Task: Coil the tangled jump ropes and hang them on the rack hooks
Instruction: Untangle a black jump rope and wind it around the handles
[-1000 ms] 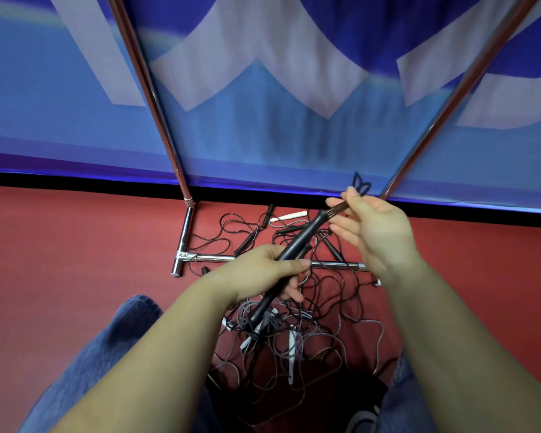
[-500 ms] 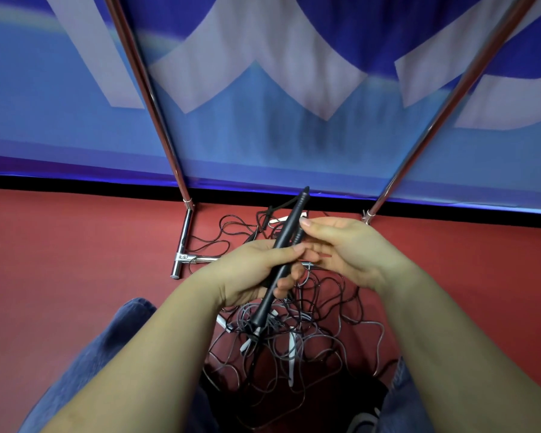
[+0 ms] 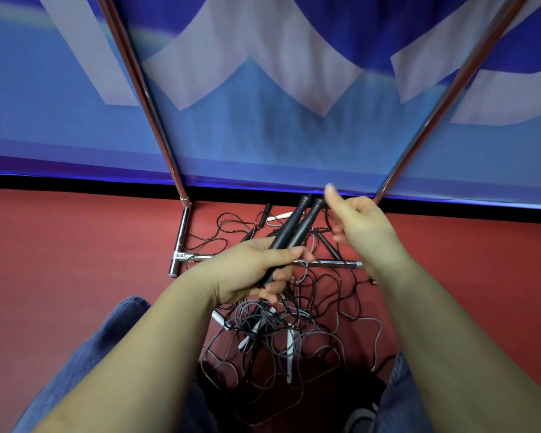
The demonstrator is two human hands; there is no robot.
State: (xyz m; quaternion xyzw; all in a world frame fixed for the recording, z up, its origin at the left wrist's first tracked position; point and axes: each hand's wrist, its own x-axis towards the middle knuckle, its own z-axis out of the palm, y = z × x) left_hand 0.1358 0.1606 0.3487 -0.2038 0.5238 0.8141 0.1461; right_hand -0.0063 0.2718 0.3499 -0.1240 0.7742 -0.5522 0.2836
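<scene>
Left hand (image 3: 250, 270) is gripping two black handles (image 3: 294, 228) side by side, fingers curled round their lower halves, tips pointing up toward the wall. Right hand (image 3: 361, 228) is hanging just beside the handle tips, fingers loosely curled, thumb up; blurred, so can't tell whether it's pinching a cord. Tangled ropes (image 3: 281, 323) are lying on the red floor (image 3: 60, 260) between the knees, spilling over the rack base bar (image 3: 325, 263). White handles are poking out of the pile, mostly buried. Rack poles (image 3: 144, 89) are running out the top of frame, hooks out of view.
</scene>
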